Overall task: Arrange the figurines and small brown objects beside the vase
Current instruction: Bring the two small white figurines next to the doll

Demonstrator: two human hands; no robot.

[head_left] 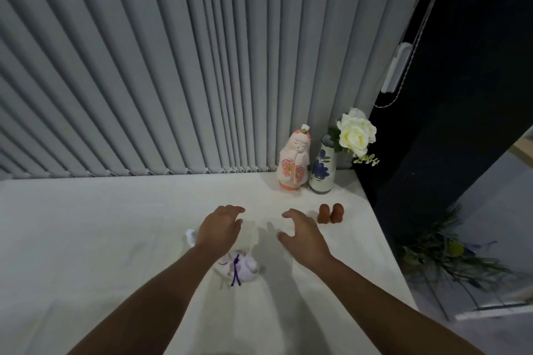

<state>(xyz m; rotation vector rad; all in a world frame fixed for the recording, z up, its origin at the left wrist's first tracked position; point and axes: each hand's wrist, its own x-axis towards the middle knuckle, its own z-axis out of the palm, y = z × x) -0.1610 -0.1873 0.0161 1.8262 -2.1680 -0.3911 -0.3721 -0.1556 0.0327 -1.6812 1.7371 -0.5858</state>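
Note:
A white vase [321, 171] with blue flowers painted on it holds a white rose at the back right of the white table [115, 225]. A pink-and-white doll figurine [294, 161] stands upright, touching the vase's left side. Two small brown objects [330, 213] stand side by side in front of the vase. A white figurine with a purple cord [239, 266] lies on the table under my left forearm. A small white piece [190, 237] shows left of my left hand [220, 228]. My right hand [302, 232] hovers left of the brown objects. Both hands are empty with fingers spread.
Grey vertical blinds [173, 66] hang along the table's back edge. The table's right edge runs close past the vase and brown objects, with a dark gap beyond it. A green plant [441, 256] sits low on the right. A blind cord with a white holder [396, 72] hangs above the vase.

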